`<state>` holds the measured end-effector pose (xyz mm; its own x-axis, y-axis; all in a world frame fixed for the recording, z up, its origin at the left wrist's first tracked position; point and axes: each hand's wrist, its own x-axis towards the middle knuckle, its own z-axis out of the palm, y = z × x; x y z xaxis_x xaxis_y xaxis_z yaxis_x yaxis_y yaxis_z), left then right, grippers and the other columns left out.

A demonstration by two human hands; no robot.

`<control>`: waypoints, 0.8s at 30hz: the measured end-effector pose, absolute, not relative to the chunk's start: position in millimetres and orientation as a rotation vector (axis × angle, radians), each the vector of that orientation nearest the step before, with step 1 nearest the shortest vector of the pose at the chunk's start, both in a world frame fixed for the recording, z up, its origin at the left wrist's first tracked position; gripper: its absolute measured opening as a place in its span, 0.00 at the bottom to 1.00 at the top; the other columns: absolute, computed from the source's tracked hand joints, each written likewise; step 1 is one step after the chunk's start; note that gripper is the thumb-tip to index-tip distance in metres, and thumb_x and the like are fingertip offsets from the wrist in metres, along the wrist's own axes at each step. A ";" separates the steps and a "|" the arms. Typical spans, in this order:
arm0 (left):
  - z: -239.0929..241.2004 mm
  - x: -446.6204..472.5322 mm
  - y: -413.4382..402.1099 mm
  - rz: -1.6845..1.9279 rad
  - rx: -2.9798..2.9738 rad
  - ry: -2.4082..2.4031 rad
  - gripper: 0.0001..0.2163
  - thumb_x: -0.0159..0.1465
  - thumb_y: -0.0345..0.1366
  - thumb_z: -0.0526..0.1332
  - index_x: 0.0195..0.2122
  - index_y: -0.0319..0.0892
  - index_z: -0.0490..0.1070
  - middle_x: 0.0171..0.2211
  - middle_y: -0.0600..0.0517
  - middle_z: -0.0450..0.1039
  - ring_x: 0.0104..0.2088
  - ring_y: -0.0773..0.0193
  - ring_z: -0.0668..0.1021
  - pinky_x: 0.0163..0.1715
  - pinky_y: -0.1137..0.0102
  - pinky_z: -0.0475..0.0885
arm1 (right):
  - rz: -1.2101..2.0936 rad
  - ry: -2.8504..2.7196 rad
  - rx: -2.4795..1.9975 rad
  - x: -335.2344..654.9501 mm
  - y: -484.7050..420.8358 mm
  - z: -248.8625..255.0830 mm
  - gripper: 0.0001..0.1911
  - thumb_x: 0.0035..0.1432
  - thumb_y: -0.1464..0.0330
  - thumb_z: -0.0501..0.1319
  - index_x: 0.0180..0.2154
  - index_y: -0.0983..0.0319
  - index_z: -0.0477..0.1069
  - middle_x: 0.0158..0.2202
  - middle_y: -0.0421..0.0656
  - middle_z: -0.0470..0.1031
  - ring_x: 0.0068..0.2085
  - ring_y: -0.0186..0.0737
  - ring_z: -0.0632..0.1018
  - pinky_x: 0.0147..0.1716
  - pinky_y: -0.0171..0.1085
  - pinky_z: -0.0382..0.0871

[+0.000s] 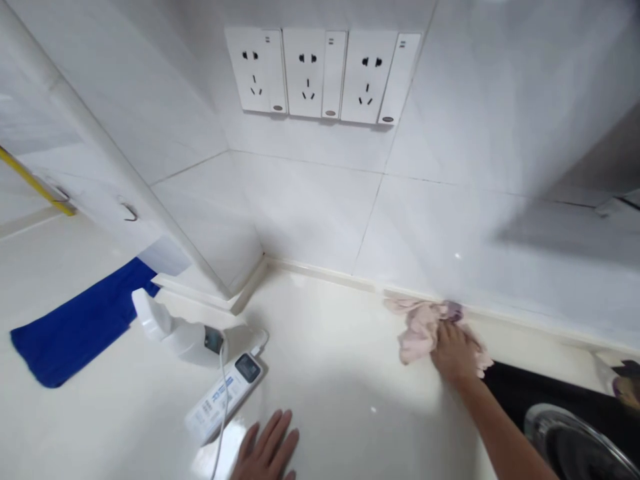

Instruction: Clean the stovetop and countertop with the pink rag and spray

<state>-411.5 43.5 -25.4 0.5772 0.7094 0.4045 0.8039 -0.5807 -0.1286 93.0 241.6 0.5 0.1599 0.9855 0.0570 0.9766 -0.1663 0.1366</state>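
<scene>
My right hand (453, 352) presses a crumpled pale pink cloth (419, 327) against the white countertop (340, 373), right at the foot of the tiled wall; its fingers are closed over the cloth. My left hand (267, 448) lies flat on the countertop at the bottom edge, fingers stretched out and holding nothing. It rests just right of a white power strip (225, 393) with a small display and a white cable.
A white spray bottle (173, 330) lies on its side behind the power strip. A blue cloth (80, 323) lies at the left. Three wall sockets (320, 73) sit on the tiles above. A black stove surface with a metal pot (575, 440) is at the lower right.
</scene>
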 end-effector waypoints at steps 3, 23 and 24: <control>-4.5 -404.7 39.9 -0.420 -2.536 -1.278 0.25 0.69 0.37 0.61 0.68 0.50 0.69 0.71 0.48 0.70 0.72 0.56 0.66 0.75 0.57 0.46 | 0.171 1.705 2.527 88.0 242.9 5.3 0.29 0.63 0.70 0.54 0.61 0.77 0.73 0.64 0.72 0.68 0.64 0.70 0.70 0.64 0.61 0.57; -6.7 -401.4 26.5 -0.825 -2.568 -1.498 0.24 0.73 0.33 0.54 0.70 0.46 0.64 0.69 0.40 0.67 0.71 0.51 0.67 0.63 0.56 0.71 | -0.422 2.608 2.194 -138.6 46.2 -12.9 0.34 0.70 0.54 0.57 0.74 0.49 0.60 0.79 0.47 0.49 0.77 0.67 0.55 0.70 0.69 0.56; -6.5 -395.1 25.6 -0.888 -2.592 -1.493 0.25 0.73 0.32 0.53 0.70 0.45 0.63 0.71 0.40 0.66 0.72 0.51 0.65 0.64 0.55 0.70 | -0.395 2.592 2.220 -125.2 38.5 -16.2 0.31 0.70 0.57 0.58 0.72 0.49 0.64 0.78 0.47 0.53 0.76 0.66 0.58 0.69 0.65 0.60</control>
<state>-395.1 25.6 -6.5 0.3802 0.7888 0.4830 0.8007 -0.5421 0.2549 -125.2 38.5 -16.2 -0.1399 0.9875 0.0732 0.9207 0.1569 -0.3572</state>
